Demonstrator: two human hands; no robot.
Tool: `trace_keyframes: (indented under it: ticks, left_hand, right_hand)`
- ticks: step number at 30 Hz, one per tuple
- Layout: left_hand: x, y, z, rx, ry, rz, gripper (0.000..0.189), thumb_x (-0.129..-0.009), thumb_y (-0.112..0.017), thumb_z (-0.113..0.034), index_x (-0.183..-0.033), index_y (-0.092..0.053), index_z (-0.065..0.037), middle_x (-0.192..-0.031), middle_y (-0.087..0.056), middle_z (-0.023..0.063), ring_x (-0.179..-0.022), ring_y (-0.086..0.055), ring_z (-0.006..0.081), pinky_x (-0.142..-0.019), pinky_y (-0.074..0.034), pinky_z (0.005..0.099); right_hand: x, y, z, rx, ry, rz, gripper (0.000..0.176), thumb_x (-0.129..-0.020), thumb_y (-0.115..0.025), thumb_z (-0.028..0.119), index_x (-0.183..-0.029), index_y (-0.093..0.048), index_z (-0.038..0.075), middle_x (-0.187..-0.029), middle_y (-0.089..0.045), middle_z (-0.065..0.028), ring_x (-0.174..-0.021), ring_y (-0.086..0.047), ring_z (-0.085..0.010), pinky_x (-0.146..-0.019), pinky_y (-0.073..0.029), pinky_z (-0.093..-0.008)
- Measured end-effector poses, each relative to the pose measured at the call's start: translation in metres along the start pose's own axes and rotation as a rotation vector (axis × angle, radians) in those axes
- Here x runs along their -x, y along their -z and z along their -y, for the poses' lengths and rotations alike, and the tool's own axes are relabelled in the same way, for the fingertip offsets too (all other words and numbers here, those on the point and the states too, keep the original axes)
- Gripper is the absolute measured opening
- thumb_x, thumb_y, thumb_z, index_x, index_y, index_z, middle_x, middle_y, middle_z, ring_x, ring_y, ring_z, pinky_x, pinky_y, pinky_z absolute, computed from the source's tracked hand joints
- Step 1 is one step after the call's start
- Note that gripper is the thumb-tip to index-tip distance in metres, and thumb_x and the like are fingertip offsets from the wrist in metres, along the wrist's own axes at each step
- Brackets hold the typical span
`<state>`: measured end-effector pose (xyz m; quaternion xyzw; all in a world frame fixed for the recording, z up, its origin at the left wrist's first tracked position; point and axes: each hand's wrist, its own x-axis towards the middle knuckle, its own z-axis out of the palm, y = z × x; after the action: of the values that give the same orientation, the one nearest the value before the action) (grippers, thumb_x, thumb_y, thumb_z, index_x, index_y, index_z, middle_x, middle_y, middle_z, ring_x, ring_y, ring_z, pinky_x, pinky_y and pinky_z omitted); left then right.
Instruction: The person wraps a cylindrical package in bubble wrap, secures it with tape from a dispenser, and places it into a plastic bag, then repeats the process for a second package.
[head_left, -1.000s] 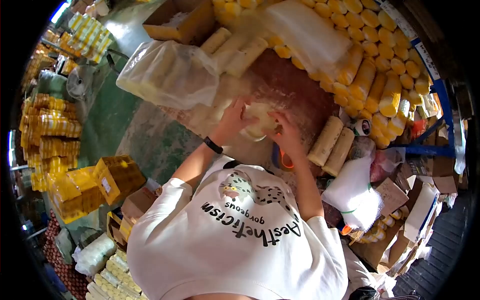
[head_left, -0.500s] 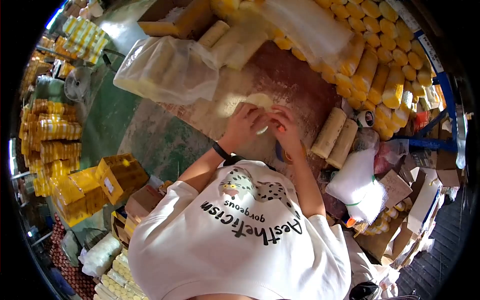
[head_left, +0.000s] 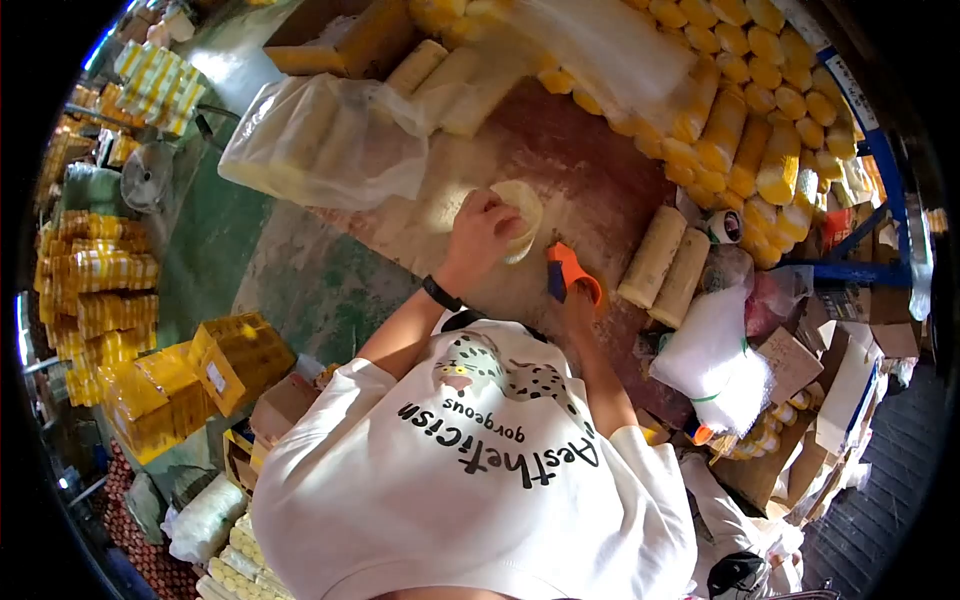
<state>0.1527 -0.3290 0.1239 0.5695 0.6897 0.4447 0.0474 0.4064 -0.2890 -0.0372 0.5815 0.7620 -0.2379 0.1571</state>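
Note:
A pale cream roll (head_left: 524,200) stands in front of me, its round end facing up. My left hand (head_left: 482,232) is at the roll's left side, with curled fingers against its upper edge. My right hand (head_left: 580,303) is lower and to the right, closed on an orange tape dispenser (head_left: 567,265) with a dark blue part on its left. The dispenser's head points up, a little apart from the roll. My right fingers are partly hidden by the dispenser.
Two cream cylinders (head_left: 668,265) lie to the right. Yellow-ended rolls (head_left: 760,100) are stacked at the upper right. A clear plastic bag (head_left: 325,140) holding rolls lies at the upper left, near an open carton (head_left: 340,40). Yellow-taped boxes (head_left: 190,375) stand left. A blue frame (head_left: 860,270) borders the right.
Both hands were together at the roll. My right hand has moved down toward my body and now holds up the orange dispenser. My left hand remains at the roll.

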Motion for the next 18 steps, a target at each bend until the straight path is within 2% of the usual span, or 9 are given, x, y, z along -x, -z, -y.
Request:
trace_keyframes:
  ticks: [3, 5, 6, 9, 10, 11, 13, 14, 18]
  left_hand:
    - [-0.001, 0.007, -0.004, -0.077, -0.163, -0.092, 0.014, -0.07, -0.072, -0.012, -0.083, -0.068, -0.011, -0.082, -0.058, 0.0066, -0.082, -0.055, 0.0277, -0.071, -0.046, 0.039]
    - [0.009, 0.003, 0.005, -0.027, -0.186, -0.071, 0.021, -0.072, -0.074, -0.017, -0.091, -0.068, -0.01, -0.082, -0.058, 0.006, -0.081, -0.055, 0.0269, -0.072, -0.046, 0.0386]
    - [0.012, 0.001, 0.009, -0.002, -0.154, -0.038, 0.026, -0.073, -0.075, -0.017, -0.096, -0.066, -0.01, -0.083, -0.058, 0.0063, -0.082, -0.055, 0.0263, -0.072, -0.046, 0.0381]
    - [0.016, -0.002, 0.007, 0.14, 0.032, 0.105, 0.039, -0.073, -0.075, -0.018, -0.109, -0.062, -0.01, -0.085, -0.059, 0.0074, -0.086, -0.057, 0.0248, -0.074, -0.047, 0.0366]
    - [0.011, 0.005, -0.003, 0.225, 0.156, 0.178, 0.042, -0.074, -0.075, -0.018, -0.112, -0.06, -0.01, -0.087, -0.06, 0.0079, -0.087, -0.058, 0.0244, -0.076, -0.047, 0.0361]
    - [0.006, 0.011, -0.012, 0.309, 0.28, 0.251, 0.045, -0.074, -0.075, -0.019, -0.115, -0.059, -0.01, -0.088, -0.06, 0.0083, -0.089, -0.059, 0.024, -0.077, -0.047, 0.0356]
    - [-0.006, 0.022, -0.018, 0.385, 0.281, 0.328, 0.044, -0.075, -0.075, -0.019, -0.115, -0.059, -0.009, -0.092, -0.061, 0.0088, -0.091, -0.06, 0.0243, -0.079, -0.047, 0.0354]
    - [-0.012, 0.024, -0.017, 0.424, 0.279, 0.367, 0.044, -0.075, -0.075, -0.019, -0.115, -0.059, -0.009, -0.093, -0.062, 0.0091, -0.092, -0.06, 0.0245, -0.08, -0.048, 0.0353]
    - [-0.027, 0.012, 0.013, 0.295, -0.113, 0.179, 0.048, -0.076, -0.075, -0.018, -0.12, -0.057, -0.01, -0.106, -0.06, 0.0109, -0.099, -0.057, 0.0246, -0.087, -0.045, 0.0352]
  right_hand:
    - [0.017, 0.026, 0.0, -0.352, -0.065, -0.101, 0.053, -0.079, -0.071, 0.03, -0.118, -0.054, -0.003, -0.109, -0.062, -0.0147, -0.099, -0.059, -0.0285, -0.086, -0.046, -0.0348]
    - [0.053, 0.066, 0.008, -0.978, -0.067, -0.122, 0.042, -0.08, -0.072, 0.023, -0.112, -0.057, 0.0, -0.105, -0.062, -0.0097, -0.096, -0.059, -0.0222, -0.085, -0.046, -0.032]
    - [0.066, 0.076, 0.009, -1.291, -0.07, -0.131, 0.037, -0.08, -0.072, 0.02, -0.109, -0.059, 0.001, -0.103, -0.062, -0.0073, -0.095, -0.058, -0.0191, -0.084, -0.045, -0.0307]
    - [0.083, 0.073, -0.012, -1.406, 0.193, -0.165, 0.023, -0.083, -0.069, 0.009, -0.103, -0.062, 0.002, -0.094, -0.065, -0.0022, -0.086, -0.06, -0.0123, -0.074, -0.049, -0.0294]
    - [0.088, 0.078, -0.013, -1.484, 0.253, -0.135, 0.031, -0.079, -0.072, 0.005, -0.108, -0.061, 0.005, -0.094, -0.066, -0.0009, -0.091, -0.061, -0.0136, -0.078, -0.049, -0.029]
    - [0.09, 0.083, -0.011, -1.378, 0.338, -0.149, 0.033, -0.079, -0.072, 0.004, -0.11, -0.061, 0.005, -0.096, -0.065, -0.0008, -0.093, -0.06, -0.0137, -0.079, -0.049, -0.029]
    - [0.09, 0.097, -0.005, -1.161, 0.497, -0.181, 0.038, -0.078, -0.072, 0.002, -0.113, -0.06, 0.006, -0.101, -0.064, -0.0007, -0.098, -0.059, -0.0138, -0.081, -0.049, -0.0289]
    - [0.088, 0.101, 0.001, -1.297, 0.469, -0.145, 0.044, -0.075, -0.074, 0.002, -0.116, -0.058, 0.004, -0.108, -0.061, -0.0048, -0.102, -0.058, -0.0177, -0.084, -0.049, -0.0302]
    - [0.072, 0.117, 0.008, -0.782, 0.698, -0.384, 0.051, -0.069, -0.08, 0.008, -0.115, -0.059, 0.003, -0.108, -0.059, -0.012, -0.1, -0.057, -0.0272, -0.083, -0.048, -0.0351]
